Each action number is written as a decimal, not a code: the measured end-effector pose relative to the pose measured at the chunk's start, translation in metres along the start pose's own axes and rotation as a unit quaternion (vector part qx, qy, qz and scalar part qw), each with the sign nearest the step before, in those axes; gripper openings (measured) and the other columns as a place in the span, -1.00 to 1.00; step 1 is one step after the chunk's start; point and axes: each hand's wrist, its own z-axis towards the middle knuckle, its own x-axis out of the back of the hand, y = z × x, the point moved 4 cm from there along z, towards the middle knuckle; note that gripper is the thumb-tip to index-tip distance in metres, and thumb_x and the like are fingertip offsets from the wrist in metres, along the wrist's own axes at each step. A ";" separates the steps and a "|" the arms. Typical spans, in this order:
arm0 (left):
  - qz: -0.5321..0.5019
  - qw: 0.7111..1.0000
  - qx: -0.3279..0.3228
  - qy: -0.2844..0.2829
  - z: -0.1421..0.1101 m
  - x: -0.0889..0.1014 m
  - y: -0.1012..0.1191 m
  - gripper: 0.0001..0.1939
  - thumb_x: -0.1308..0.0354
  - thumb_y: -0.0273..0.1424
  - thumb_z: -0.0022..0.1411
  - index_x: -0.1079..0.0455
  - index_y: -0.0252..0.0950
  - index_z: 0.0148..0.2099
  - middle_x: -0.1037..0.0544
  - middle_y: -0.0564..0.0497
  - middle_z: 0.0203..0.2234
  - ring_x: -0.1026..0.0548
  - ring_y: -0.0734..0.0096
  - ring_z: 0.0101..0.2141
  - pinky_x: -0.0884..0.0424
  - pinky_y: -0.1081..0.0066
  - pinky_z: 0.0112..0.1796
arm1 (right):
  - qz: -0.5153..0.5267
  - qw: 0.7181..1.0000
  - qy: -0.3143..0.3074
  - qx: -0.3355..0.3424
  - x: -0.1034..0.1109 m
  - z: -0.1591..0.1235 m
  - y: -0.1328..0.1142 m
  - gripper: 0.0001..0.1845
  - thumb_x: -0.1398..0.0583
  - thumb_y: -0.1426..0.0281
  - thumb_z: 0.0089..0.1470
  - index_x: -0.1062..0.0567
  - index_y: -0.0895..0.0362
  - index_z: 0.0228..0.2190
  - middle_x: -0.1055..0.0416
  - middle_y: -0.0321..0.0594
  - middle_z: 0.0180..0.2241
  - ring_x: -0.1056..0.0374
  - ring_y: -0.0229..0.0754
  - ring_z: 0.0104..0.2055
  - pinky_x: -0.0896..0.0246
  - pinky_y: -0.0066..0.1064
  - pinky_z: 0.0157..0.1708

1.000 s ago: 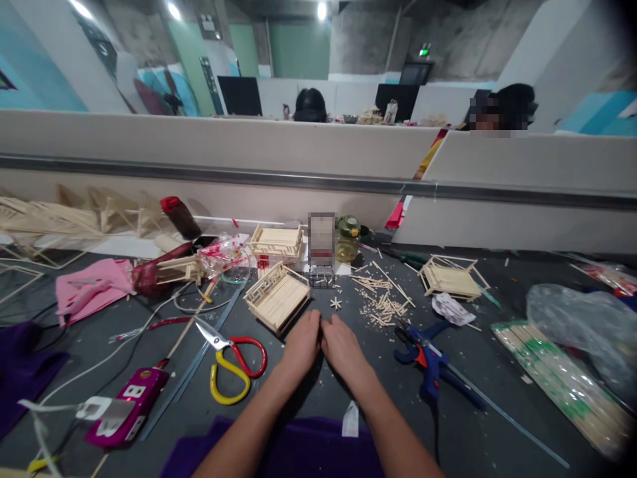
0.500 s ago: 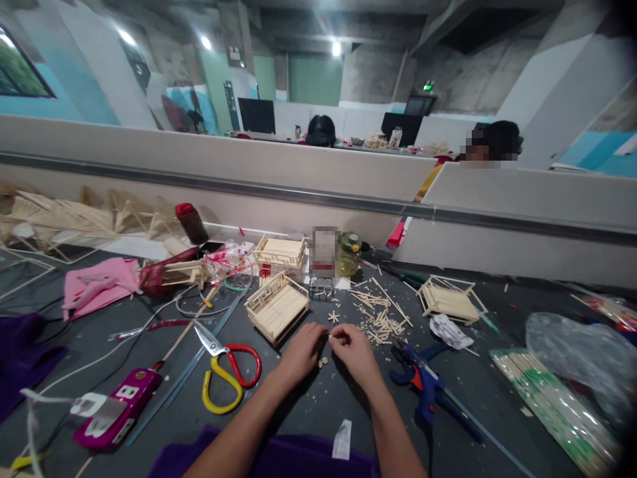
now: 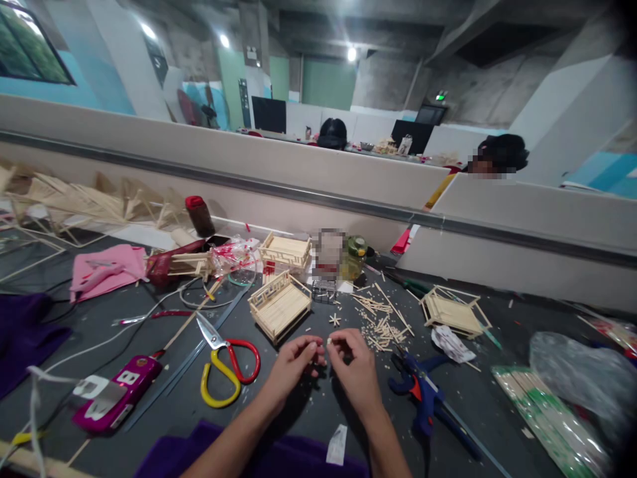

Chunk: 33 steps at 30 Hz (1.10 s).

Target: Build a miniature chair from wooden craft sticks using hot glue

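My right hand [image 3: 354, 365] pinches a small pale wooden piece [image 3: 329, 341] between thumb and forefinger, above the dark table. Just left of it, my left hand [image 3: 297, 362] is closed, thumb against curled fingers; whatever it may hold is too small to make out. Beyond the hands lies a little star of short sticks [image 3: 335, 320]. A miniature wooden platform with railings [image 3: 281, 309] stands behind my left hand. Loose cut wooden sticks [image 3: 383, 325] are scattered behind my right hand.
Scissors with red and yellow handles [image 3: 231, 372] lie at left, by a magenta power strip [image 3: 119, 395]. A blue glue gun [image 3: 423, 392] is at right, near another stick model [image 3: 452, 312] and bagged sticks [image 3: 552, 418]. A low partition [image 3: 298, 212] crosses the back; two people sit beyond.
My hands, first together on the table beside the platform, have drawn back toward me and come slightly apart. The small wooden piece now shows in my right fingertips. The camera view has shifted.
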 end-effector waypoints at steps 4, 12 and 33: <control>-0.107 0.994 0.018 -0.021 -0.006 -0.010 0.001 -0.59 -0.30 -0.10 0.07 -0.53 -0.39 -0.26 -0.54 -0.07 -0.43 -0.45 0.43 -0.44 -0.37 0.46 -0.41 | -0.113 0.990 -0.049 0.066 -0.013 -0.007 -0.016 -0.84 -0.07 0.47 0.19 -0.46 0.10 -0.26 -0.33 -0.18 -0.26 -0.33 -0.19 -0.27 -0.28 -0.39 -0.23; -0.152 0.987 0.043 0.017 -0.002 -0.004 -0.005 -0.70 -0.38 -0.22 -0.02 -0.53 -0.40 -0.42 -0.49 0.02 -0.60 -0.38 0.53 -0.59 -0.29 0.51 -0.50 | -0.169 0.977 -0.076 0.101 -0.024 -0.013 -0.012 -0.78 -0.05 0.49 0.21 -0.43 0.09 -0.16 -0.34 -0.15 -0.22 -0.34 -0.14 -0.21 -0.29 -0.35 -0.17; -0.188 0.979 0.072 -0.018 -0.009 0.000 0.002 -0.70 -0.41 -0.25 -0.02 -0.55 -0.41 -0.34 -0.54 -0.04 -0.52 -0.44 0.51 -0.52 -0.35 0.50 -0.44 | -0.092 0.987 -0.018 0.128 -0.021 -0.019 -0.013 -0.70 -0.08 0.47 0.21 -0.43 0.07 -0.04 -0.45 -0.11 -0.14 -0.39 -0.12 -0.11 -0.34 -0.31 -0.12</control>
